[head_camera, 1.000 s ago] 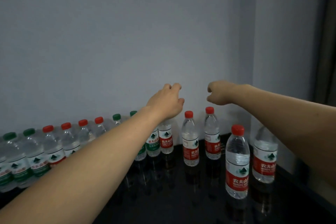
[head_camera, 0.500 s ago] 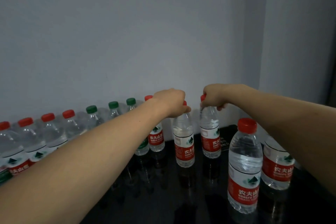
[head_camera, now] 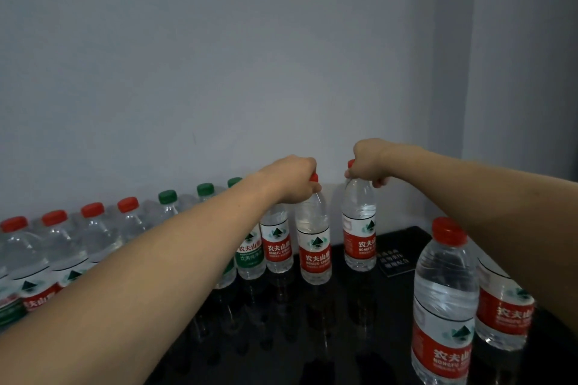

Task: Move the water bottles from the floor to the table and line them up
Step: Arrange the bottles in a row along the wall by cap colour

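A long row of clear water bottles with red and green caps (head_camera: 92, 209) stands along the wall on a glossy black table (head_camera: 341, 334). My left hand (head_camera: 292, 180) grips the red cap of a red-labelled bottle (head_camera: 313, 247) at the row's right end. My right hand (head_camera: 367, 162) grips the cap of the neighbouring red-labelled bottle (head_camera: 359, 234). Both bottles stand upright, bases at the tabletop. Two more red-labelled bottles stand apart at the right: a near one (head_camera: 444, 306) and one (head_camera: 503, 312) partly behind my right forearm.
A plain grey wall (head_camera: 219, 72) rises directly behind the row. A small dark sign with pale writing (head_camera: 393, 261) lies on the table between the gripped bottles and the two loose ones. The table's right edge runs under my right forearm.
Both hands came down from above the bottles onto the two caps and now grip them. The view has moved closer and slightly left.
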